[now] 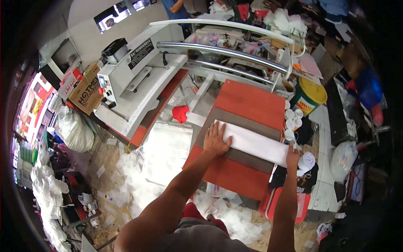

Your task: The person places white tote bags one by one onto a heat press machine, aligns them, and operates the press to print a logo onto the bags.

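Note:
A long white strip (256, 143), cloth or paper, lies across a grey-brown pad (233, 116) on the red platen (252, 100) of a heat press. My left hand (216, 140) rests flat on the strip's left end, its fingers spread. At the other end, my right hand (292, 157) closes round the strip's edge near the platen's right side. Part of its fingers is hidden. Just right of that hand stands a white roll (307, 159).
The press head (138, 75) stands left, over another red platen (170, 98). Metal rails (222, 51) run behind. A red cloth (180, 114) hangs on the frame. A yellow-lidded bucket (310, 94) and white cups (293, 119) stand right. White sheets litter the floor.

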Action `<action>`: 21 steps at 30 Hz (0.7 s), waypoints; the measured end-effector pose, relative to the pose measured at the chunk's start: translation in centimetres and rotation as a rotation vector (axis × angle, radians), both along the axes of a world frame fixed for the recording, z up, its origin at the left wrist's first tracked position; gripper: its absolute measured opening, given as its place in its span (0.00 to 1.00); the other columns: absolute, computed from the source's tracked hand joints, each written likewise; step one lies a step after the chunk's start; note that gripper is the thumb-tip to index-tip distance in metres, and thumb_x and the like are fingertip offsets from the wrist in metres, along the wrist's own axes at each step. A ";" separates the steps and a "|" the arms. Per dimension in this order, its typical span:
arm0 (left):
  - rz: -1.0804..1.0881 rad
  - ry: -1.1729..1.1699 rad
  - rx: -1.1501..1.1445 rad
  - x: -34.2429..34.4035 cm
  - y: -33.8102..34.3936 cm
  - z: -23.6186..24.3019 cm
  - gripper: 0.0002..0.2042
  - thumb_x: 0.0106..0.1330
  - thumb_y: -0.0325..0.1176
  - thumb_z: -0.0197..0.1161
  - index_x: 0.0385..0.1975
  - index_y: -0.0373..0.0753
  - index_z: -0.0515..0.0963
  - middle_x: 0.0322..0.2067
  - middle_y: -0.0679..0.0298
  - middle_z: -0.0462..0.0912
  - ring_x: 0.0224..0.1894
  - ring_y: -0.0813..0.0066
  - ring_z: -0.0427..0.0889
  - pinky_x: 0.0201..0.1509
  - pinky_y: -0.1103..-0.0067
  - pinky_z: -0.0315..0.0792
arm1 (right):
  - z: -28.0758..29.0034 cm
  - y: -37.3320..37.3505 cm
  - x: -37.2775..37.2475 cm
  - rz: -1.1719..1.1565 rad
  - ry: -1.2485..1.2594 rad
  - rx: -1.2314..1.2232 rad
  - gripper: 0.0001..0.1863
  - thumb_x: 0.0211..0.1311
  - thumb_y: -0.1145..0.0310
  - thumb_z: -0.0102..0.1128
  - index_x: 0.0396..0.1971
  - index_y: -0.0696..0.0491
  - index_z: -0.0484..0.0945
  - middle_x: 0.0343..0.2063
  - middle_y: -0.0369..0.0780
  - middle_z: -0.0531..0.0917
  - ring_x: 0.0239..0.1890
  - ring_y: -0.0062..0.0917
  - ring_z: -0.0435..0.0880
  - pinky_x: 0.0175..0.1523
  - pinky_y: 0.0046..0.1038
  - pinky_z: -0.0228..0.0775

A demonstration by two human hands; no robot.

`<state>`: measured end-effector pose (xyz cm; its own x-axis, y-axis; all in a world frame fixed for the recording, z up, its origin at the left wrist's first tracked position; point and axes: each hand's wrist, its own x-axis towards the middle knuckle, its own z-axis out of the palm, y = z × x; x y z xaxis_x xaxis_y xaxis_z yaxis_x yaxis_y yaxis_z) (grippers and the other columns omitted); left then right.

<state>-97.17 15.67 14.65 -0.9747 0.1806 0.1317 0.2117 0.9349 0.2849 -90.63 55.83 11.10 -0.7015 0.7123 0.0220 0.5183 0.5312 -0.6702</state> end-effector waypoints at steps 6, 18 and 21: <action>-0.001 -0.034 0.032 0.2 -0.5 1.1 0.38 0.68 0.63 0.48 0.74 0.48 0.59 0.75 0.52 0.54 0.77 0.51 0.51 0.78 0.58 0.47 | 0.5 -0.1 0.1 0.019 -0.058 -0.078 0.37 0.69 0.41 0.50 0.53 0.65 0.78 0.51 0.62 0.80 0.58 0.56 0.77 0.64 0.45 0.66; -0.188 0.039 -0.086 -1.1 -7.3 2.1 0.36 0.70 0.61 0.51 0.71 0.45 0.63 0.73 0.49 0.57 0.76 0.43 0.52 0.76 0.51 0.50 | -2.4 2.2 -0.2 0.069 0.021 0.089 0.36 0.71 0.43 0.52 0.49 0.68 0.79 0.45 0.62 0.83 0.52 0.57 0.80 0.57 0.46 0.70; -0.243 0.162 -0.062 -1.6 -10.0 4.8 0.36 0.69 0.61 0.51 0.70 0.43 0.65 0.73 0.48 0.57 0.75 0.41 0.55 0.74 0.49 0.53 | -2.7 2.2 0.1 0.036 0.060 0.099 0.36 0.71 0.42 0.51 0.51 0.68 0.78 0.45 0.61 0.83 0.52 0.56 0.81 0.57 0.46 0.70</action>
